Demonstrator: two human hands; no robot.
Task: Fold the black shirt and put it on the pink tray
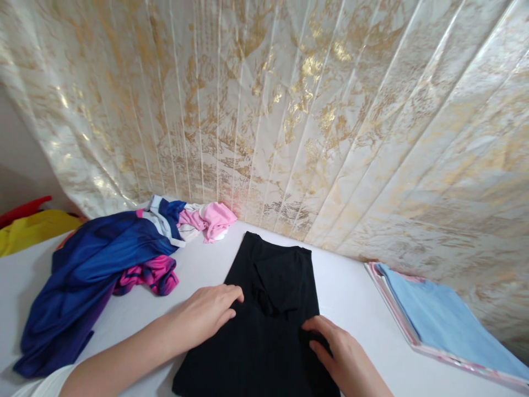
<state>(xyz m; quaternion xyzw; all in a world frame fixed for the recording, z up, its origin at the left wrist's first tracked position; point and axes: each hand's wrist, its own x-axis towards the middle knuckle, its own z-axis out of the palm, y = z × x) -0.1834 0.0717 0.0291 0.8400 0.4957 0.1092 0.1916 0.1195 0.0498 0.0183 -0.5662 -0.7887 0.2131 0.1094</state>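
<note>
A black garment (264,353) with a waistband along its far edge lies flat on the white surface in front of me. A folded-over black piece (279,281) rests on its upper middle. My left hand (215,311) is over the garment's left side, fingers loosely bent and thumb apart from them. At the right edge, my right hand (336,350) has its fingers curved over the black cloth, with a gap between index finger and thumb. Neither hand visibly pinches the fabric, though I cannot tell how firmly they touch it.
Left of the black garment is a rumpled pile of blue clothing (107,253), with pink-patterned (152,275) and light pink cloth (219,220). A stack of folded clothes (450,320) with light blue on top sits at right. Behind hangs a gold-patterned curtain (264,110). Yellow cloth (39,229) is far left.
</note>
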